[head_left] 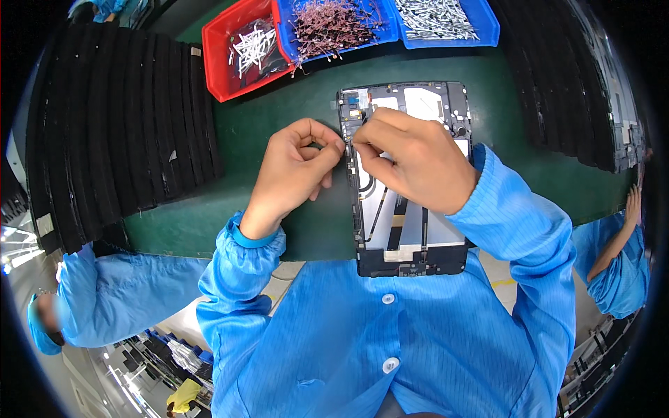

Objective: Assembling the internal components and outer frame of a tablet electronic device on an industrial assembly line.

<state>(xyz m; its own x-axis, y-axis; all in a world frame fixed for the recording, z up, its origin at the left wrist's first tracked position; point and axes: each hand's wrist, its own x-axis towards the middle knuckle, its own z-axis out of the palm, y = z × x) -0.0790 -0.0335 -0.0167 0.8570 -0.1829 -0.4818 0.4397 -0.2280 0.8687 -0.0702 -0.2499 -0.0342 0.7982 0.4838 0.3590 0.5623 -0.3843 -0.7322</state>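
An opened tablet housing (412,233), dark-framed with a silvery inner face, black cables and small parts along its edges, lies on the green table and juts over its near edge. My left hand (293,164) is at its left edge, thumb and forefinger pinched together. Over the upper left part of the housing, my right hand (418,157) is also closed in a pinch, its fingertips close to the left ones. Whatever lies between the fingertips of either hand is too small to make out. My right hand covers part of the housing's middle.
Along the far side stand a red bin (216,70) with white strips and blue bins (411,43) with pinkish wired parts and silvery-white strips. Black padded stacks rise at left (118,125) and right (564,90). People in blue sleeves are at both sides.
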